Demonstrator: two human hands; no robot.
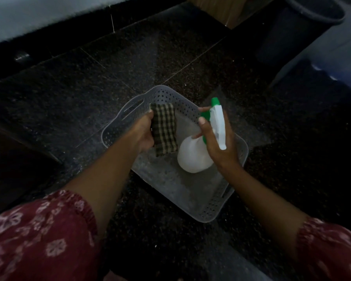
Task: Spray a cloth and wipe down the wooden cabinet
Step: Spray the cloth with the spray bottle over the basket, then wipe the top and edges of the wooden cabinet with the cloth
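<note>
My left hand (143,133) grips a folded checked cloth (164,128), dark green and cream, held upright over a grey perforated basket (201,211). My right hand (217,142) holds a white spray bottle (193,157) by its neck, fingers on the green trigger. The bottle's white head with a green nozzle tip (215,101) points up and away, just right of the cloth. Both hands are above the basket, a hand's width apart. A corner of a wooden cabinet (221,9) shows at the top.
The basket sits on a dark speckled tiled floor (130,63). A dark bucket (304,27) stands at the top right, with a blue object (336,74) below it. A pale wall or ledge (28,15) runs along the top left.
</note>
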